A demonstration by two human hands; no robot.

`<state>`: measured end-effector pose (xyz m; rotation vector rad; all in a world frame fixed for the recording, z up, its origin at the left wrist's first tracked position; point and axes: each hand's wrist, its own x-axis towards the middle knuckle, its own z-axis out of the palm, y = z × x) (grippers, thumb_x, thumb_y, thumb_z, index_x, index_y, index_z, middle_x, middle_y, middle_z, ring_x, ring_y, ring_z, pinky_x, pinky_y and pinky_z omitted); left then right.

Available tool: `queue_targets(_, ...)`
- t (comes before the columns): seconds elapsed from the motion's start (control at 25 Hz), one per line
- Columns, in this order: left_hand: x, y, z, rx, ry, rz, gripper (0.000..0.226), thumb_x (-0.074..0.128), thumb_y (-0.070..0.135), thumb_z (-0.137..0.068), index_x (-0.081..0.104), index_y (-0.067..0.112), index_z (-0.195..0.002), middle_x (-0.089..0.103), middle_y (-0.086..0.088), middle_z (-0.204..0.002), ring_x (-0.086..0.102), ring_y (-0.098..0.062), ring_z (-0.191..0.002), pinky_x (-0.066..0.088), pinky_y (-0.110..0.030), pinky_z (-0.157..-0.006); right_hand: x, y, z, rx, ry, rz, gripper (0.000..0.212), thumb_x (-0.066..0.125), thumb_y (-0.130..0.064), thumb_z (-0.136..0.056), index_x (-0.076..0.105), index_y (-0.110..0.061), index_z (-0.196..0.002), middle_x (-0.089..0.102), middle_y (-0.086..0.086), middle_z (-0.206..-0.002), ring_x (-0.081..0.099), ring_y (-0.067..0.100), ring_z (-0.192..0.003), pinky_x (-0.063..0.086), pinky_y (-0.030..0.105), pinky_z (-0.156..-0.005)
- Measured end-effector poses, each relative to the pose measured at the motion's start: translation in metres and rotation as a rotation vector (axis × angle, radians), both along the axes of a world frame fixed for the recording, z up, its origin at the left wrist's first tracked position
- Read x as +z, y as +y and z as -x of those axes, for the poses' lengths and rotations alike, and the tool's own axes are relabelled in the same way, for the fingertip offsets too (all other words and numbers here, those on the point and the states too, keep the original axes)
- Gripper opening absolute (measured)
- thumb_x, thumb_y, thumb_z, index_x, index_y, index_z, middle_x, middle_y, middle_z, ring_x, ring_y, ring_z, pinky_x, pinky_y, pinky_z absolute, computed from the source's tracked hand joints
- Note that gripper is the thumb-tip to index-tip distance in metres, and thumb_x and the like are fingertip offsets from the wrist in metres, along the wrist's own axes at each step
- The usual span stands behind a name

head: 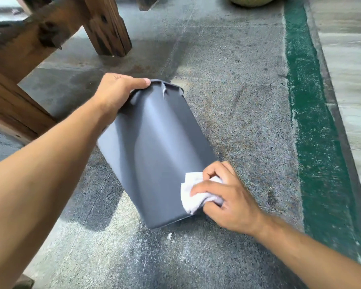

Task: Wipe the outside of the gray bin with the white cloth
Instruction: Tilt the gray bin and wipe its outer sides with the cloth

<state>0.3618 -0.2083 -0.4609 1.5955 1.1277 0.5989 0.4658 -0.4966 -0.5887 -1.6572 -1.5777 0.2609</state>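
The gray bin [154, 147] is tilted over above the speckled concrete floor, its rim end pointing away from me and its base end toward me. My left hand [117, 90] grips the far rim, fingers curled over the edge. A crumpled white cloth [191, 195] is pressed against the bin's outer wall near the lower right corner, with my right hand [225, 192] shut on it. The inside of the bin is hidden.
Dark wooden furniture legs and beams [104, 26] stand at the upper left. A green painted strip [313, 113] runs down the floor on the right, with pale paving beyond. A round greenish object [252, 0] sits at the top edge.
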Motion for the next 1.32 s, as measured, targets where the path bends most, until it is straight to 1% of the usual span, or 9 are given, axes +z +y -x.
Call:
queue_targets(0.12, 0.000, 0.001, -0.004, 0.034, 0.027, -0.034, 0.041, 0.087, 0.031, -0.062, 0.080, 0.001, -0.088, 0.079, -0.010, -0.090, 0.076, -0.031, -0.083, 0.059, -0.038, -0.089, -0.016, -0.028, -0.003, -0.030, 0.043, 0.070, 0.031, 0.060, -0.012, -0.073, 0.078, -0.025, -0.095, 0.046, -0.002, -0.095, 0.048, 0.021, -0.095, 0.043, 0.026, -0.081)
queue_targets(0.2, 0.002, 0.000, -0.011, 0.007, 0.083, -0.101, 0.047, 0.085, 0.031, -0.063, 0.074, -0.006, -0.089, 0.067, -0.007, -0.076, 0.061, -0.021, -0.068, 0.046, -0.031, -0.073, -0.021, -0.032, -0.010, -0.067, 0.089, 0.103, 0.029, 0.062, -0.016, -0.077, 0.078, -0.025, -0.099, 0.048, -0.003, -0.096, 0.051, 0.017, -0.094, 0.042, 0.019, -0.081)
queue_targets(0.32, 0.018, -0.007, -0.019, -0.123, 0.186, -0.201, 0.012, 0.079, 0.017, -0.067, 0.076, 0.007, -0.074, 0.060, -0.003, -0.063, 0.052, -0.020, -0.065, 0.042, -0.032, -0.070, -0.015, -0.021, -0.020, -0.246, 0.321, 0.108, 0.028, 0.063, -0.013, -0.080, 0.076, -0.026, -0.102, 0.054, -0.004, -0.097, 0.056, 0.007, -0.083, 0.043, 0.013, -0.070)
queue_targets(0.48, 0.045, -0.017, -0.021, -0.460, 0.281, -0.193, 0.024, 0.067, -0.014, -0.075, 0.074, 0.000, -0.094, 0.075, -0.025, -0.100, 0.074, -0.041, -0.092, 0.058, -0.057, -0.090, 0.007, 0.017, -0.034, -0.362, 0.501, 0.201, 0.045, 0.061, -0.010, -0.084, 0.065, -0.038, -0.120, 0.056, -0.008, -0.112, 0.060, 0.004, -0.097, 0.044, 0.017, -0.083)
queue_targets(0.68, 0.051, -0.049, -0.037, -0.683, 0.375, -0.314, 0.032, 0.072, -0.013, -0.077, 0.078, 0.005, -0.102, 0.081, -0.012, -0.098, 0.075, -0.021, -0.089, 0.061, -0.048, -0.087, 0.006, 0.038, -0.049, -0.388, 0.601, 0.432, 0.056, 0.056, -0.030, -0.076, 0.057, -0.035, -0.132, 0.069, -0.006, -0.118, 0.066, 0.018, -0.107, 0.055, 0.038, -0.095)
queue_targets(0.84, 0.031, -0.081, -0.044, -0.888, 0.442, -0.504, 0.025, 0.072, 0.000, -0.081, 0.076, 0.006, -0.105, 0.081, -0.005, -0.095, 0.069, -0.008, -0.078, 0.058, -0.033, -0.078, -0.007, 0.030, -0.043, -0.340, 0.703, 0.497, 0.029, 0.056, -0.011, -0.082, 0.065, -0.023, -0.107, 0.076, -0.002, -0.104, 0.072, 0.020, -0.101, 0.058, 0.042, -0.090)
queue_targets(1.12, 0.002, -0.103, -0.008, -0.992, 0.543, -0.874, 0.026, 0.068, 0.028, -0.088, 0.072, 0.025, -0.114, 0.072, 0.006, -0.089, 0.059, -0.022, -0.093, 0.041, -0.033, -0.080, -0.035, 0.027, -0.010, -0.377, 0.807, 0.489, 0.056, 0.064, -0.025, -0.066, 0.063, -0.022, -0.122, 0.076, -0.005, -0.105, 0.072, 0.012, -0.098, 0.056, 0.040, -0.095)
queue_targets(1.2, -0.005, -0.099, 0.016, -0.993, 0.610, -0.941, 0.037, 0.065, 0.050, -0.087, 0.069, 0.035, -0.120, 0.071, 0.014, -0.106, 0.052, -0.017, -0.106, 0.039, -0.039, -0.089, -0.040, 0.025, -0.005, -0.393, 0.770, 0.522, 0.054, 0.071, -0.032, -0.064, 0.062, -0.027, -0.118, 0.075, -0.008, -0.103, 0.071, 0.013, -0.098, 0.056, 0.041, -0.094)
queue_targets(1.32, -0.010, -0.084, 0.045, -0.909, 0.859, -1.083, 0.095, 0.050, 0.093, -0.061, 0.056, 0.039, -0.139, 0.047, -0.003, -0.153, 0.035, -0.032, -0.143, 0.029, -0.053, -0.109, -0.038, 0.026, 0.003, -0.340, 0.745, 0.588, 0.051, 0.075, -0.026, -0.073, 0.060, -0.034, -0.122, 0.074, -0.012, -0.105, 0.070, 0.010, -0.102, 0.056, 0.040, -0.095)
